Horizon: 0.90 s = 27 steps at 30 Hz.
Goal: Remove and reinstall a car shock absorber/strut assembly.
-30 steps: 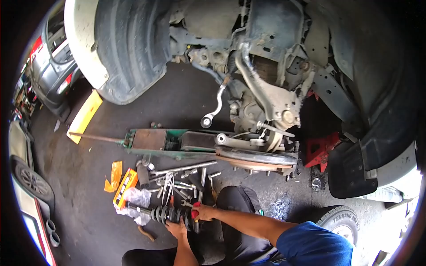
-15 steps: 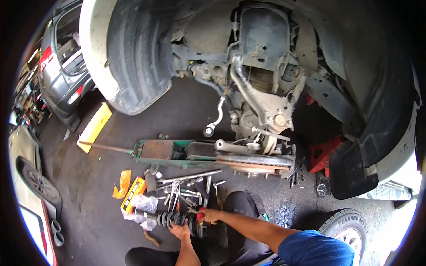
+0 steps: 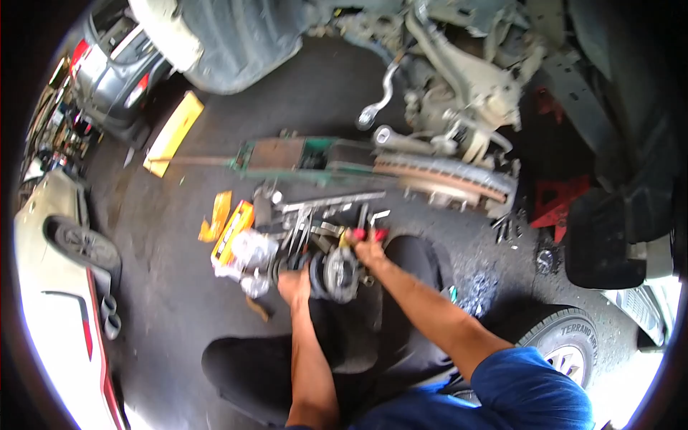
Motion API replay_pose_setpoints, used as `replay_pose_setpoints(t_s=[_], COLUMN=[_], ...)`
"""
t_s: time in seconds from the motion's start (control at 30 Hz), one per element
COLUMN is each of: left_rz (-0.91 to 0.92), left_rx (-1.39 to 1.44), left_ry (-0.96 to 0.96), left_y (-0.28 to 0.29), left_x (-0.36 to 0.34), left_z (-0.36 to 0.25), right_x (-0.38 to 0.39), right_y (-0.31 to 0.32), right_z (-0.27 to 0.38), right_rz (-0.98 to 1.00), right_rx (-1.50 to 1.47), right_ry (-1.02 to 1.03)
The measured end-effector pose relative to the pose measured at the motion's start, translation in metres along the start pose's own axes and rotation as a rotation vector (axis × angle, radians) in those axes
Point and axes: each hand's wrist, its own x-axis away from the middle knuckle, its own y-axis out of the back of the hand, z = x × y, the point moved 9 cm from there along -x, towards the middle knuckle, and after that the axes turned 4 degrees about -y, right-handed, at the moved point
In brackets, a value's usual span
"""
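A strut with a dark coil spring (image 3: 315, 278) lies across in front of my knees, its round grey end (image 3: 342, 275) toward the right. My left hand (image 3: 292, 285) is closed around the spring part. Just beyond the round end, my right hand (image 3: 368, 251) is closed on a red-handled tool (image 3: 380, 234); its working end is blurred and I cannot make out its kind. Crumpled clear plastic (image 3: 254, 249) lies by the strut's left end, next to a yellow-and-black box (image 3: 233, 231).
Several wrenches and bars (image 3: 326, 204) lie beyond my hands. Farther off is a green floor jack (image 3: 276, 156) below a brake disc (image 3: 444, 178). A red stand (image 3: 557, 208) and a wheel (image 3: 566, 344) are on the right. Parked cars (image 3: 54, 287) line the left.
My view has tipped down, so everything sits higher in it. The strut's round end now faces me more, and my right hand with the red-handled tool has shifted beyond that end.
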Motion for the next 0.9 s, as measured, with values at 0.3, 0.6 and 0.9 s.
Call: replay_pose_setpoints(t_s=[0.3, 0.6, 0.9], left_rz=[-0.094, -0.145, -0.058], left_rx=[0.093, 0.656, 0.774], left_ry=[0.021, -0.259, -0.364], left_y=[0.092, 0.113, 0.112], left_x=[0.004, 0.002, 0.015], left_z=[-0.019, -0.039, -0.072], right_x=[0.118, 0.16, 0.193], right_y=[0.021, 0.111, 0.195], right_z=[0.15, 0.198, 0.228], right_rz=[0.635, 0.4, 0.108], right_rx=[-1.877, -1.996, -1.926], right_ry=[-0.068, 0.066, 0.197])
